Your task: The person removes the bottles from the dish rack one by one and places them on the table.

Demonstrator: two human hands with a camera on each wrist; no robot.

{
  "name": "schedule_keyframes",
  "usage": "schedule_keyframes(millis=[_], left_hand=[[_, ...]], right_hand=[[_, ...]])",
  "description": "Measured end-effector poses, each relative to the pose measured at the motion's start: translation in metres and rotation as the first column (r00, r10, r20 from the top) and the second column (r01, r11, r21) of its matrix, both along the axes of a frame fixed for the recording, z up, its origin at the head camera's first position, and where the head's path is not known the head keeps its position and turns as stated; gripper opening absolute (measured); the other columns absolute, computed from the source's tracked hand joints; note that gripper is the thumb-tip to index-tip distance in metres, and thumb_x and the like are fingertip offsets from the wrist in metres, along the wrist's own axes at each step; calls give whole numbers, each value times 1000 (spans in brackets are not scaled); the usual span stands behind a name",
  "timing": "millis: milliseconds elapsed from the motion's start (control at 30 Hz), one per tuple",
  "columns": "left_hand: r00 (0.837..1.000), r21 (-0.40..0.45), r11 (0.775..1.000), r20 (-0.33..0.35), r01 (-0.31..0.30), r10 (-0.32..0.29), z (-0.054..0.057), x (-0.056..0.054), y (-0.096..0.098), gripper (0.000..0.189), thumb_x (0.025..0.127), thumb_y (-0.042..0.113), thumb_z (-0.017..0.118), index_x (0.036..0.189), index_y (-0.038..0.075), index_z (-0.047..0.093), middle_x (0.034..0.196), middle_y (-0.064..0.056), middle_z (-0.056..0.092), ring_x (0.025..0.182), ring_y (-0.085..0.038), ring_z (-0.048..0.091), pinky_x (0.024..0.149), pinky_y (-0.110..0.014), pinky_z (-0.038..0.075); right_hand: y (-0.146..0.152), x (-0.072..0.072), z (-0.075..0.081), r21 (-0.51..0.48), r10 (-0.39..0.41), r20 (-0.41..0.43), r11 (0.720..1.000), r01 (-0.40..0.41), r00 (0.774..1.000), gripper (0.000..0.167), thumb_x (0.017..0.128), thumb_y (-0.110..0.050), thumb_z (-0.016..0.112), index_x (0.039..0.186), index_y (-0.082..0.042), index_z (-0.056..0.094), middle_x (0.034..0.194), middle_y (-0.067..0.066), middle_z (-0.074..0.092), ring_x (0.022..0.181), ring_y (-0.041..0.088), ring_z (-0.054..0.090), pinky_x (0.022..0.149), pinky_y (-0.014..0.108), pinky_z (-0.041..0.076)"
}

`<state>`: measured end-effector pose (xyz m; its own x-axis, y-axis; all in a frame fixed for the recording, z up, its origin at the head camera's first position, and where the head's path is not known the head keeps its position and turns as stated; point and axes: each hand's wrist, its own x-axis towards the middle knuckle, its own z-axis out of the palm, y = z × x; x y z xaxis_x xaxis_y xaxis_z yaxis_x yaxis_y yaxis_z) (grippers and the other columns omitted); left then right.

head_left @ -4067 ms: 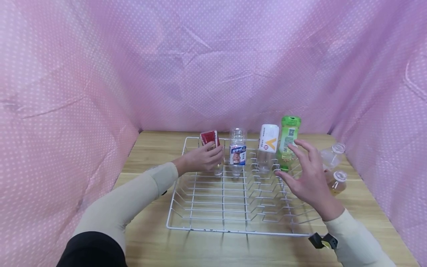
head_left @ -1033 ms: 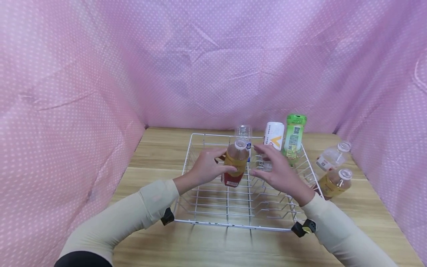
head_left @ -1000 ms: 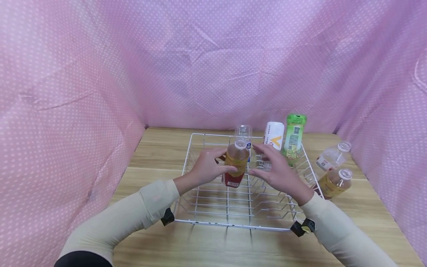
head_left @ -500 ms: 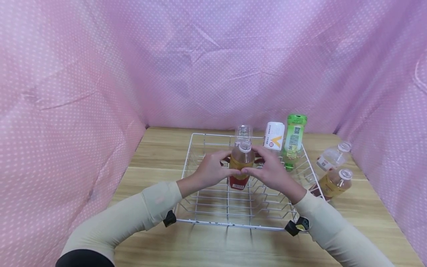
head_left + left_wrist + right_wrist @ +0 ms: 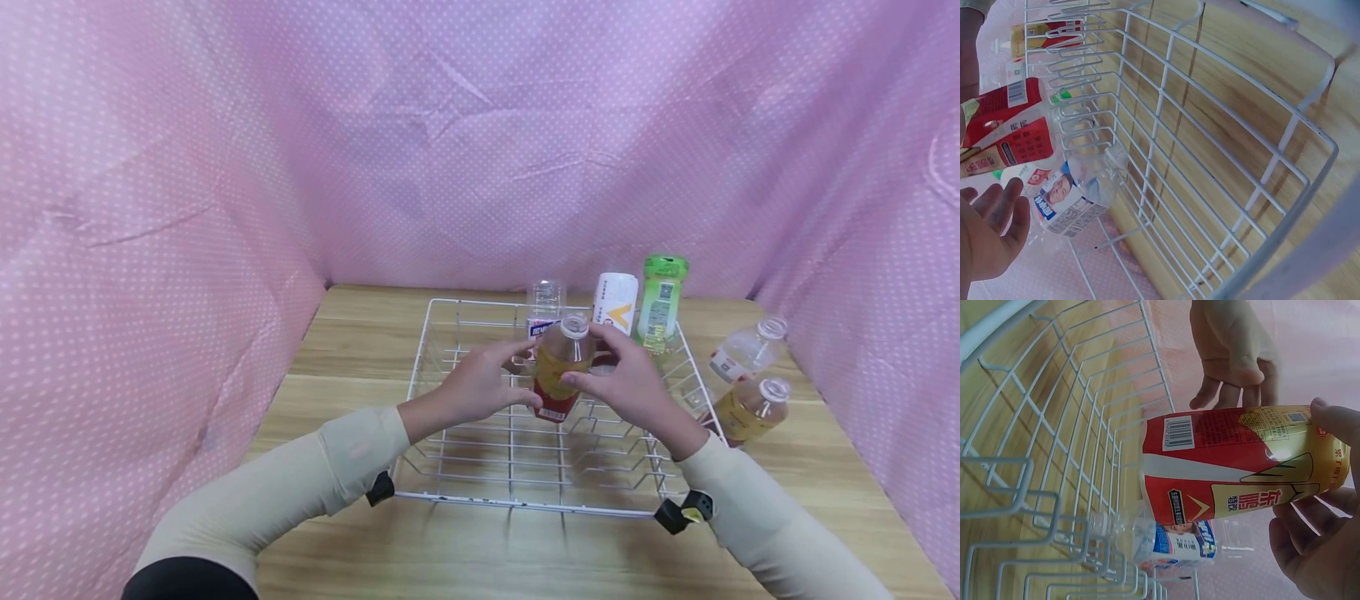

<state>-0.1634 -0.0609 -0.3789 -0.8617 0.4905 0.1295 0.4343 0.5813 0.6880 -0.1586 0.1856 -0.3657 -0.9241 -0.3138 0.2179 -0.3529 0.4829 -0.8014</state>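
My right hand (image 5: 628, 385) grips a drink bottle with a red and gold label (image 5: 561, 373) by its upper part, neck up, above the rack. In the right wrist view the thumb and fingers of that hand (image 5: 1325, 550) wrap the gold end of the bottle (image 5: 1241, 465). My left hand (image 5: 480, 383) stands close on the bottle's left, fingers loosely spread. A gap shows between the left hand (image 5: 991, 231) and the bottle (image 5: 1010, 128) in the left wrist view. Below them is the white wire rack (image 5: 512, 505).
Upside down along the rack's back stand a clear bottle with a blue label (image 5: 545, 304), a white-labelled bottle (image 5: 615, 304) and a green bottle (image 5: 663, 304). Right of the rack are a clear bottle (image 5: 750, 350) and another yellow-labelled bottle (image 5: 753, 411), on the wooden table (image 5: 360, 333).
The red-labelled bottle stood inverted at the rack's back left; it was lifted out and turned neck up. Both hands held it half a second ago; the left has let go and it moved right.
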Motion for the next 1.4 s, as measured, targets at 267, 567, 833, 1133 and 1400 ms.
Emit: schedule_keyframes(millis=[267, 567, 833, 1133, 1400], left_hand=[[999, -23, 999, -26, 23, -24, -1, -1, 0, 72, 79, 37, 86, 140, 10, 59, 129, -5, 66, 100, -14, 68, 84, -28, 56], [998, -17, 999, -49, 42, -42, 1, 2, 2, 65, 81, 35, 85, 138, 11, 61, 122, -2, 68, 101, -16, 69, 85, -36, 58], [999, -33, 999, -38, 37, -38, 0, 3, 1, 65, 81, 37, 84, 135, 7, 63, 120, -2, 69, 100, -20, 69, 81, -27, 57], [999, -62, 998, -32, 24, -26, -1, 4, 3, 60, 83, 38, 83, 132, 10, 64, 119, -2, 70, 101, -18, 69, 82, -29, 56], [999, -71, 997, -28, 31, -33, -1, 5, 4, 55, 84, 40, 82, 129, 11, 66, 116, -1, 71, 100, -16, 68, 84, -29, 56]], right_hand=[[16, 2, 0, -14, -19, 33, 1000, 20, 999, 70, 84, -22, 85, 142, -5, 50, 127, 16, 60, 106, 35, 62, 89, 56, 54], [35, 7, 6, 27, -87, 33, 996, 86, 996, 72, 87, -28, 82, 146, -3, 47, 129, 20, 59, 109, 38, 61, 90, 55, 54], [54, 13, 8, 38, -142, 44, 989, 140, 989, 76, 87, -30, 82, 149, -6, 45, 131, 20, 58, 113, 37, 60, 84, 23, 51], [71, 19, 5, 9, -181, -22, 983, 181, 983, 72, 84, -17, 84, 146, -3, 49, 123, 21, 63, 101, 18, 63, 77, 11, 50], [86, 22, 2, -19, -240, -67, 971, 239, 968, 70, 80, -10, 87, 141, -1, 53, 116, 15, 63, 92, -2, 59, 76, 10, 50]])
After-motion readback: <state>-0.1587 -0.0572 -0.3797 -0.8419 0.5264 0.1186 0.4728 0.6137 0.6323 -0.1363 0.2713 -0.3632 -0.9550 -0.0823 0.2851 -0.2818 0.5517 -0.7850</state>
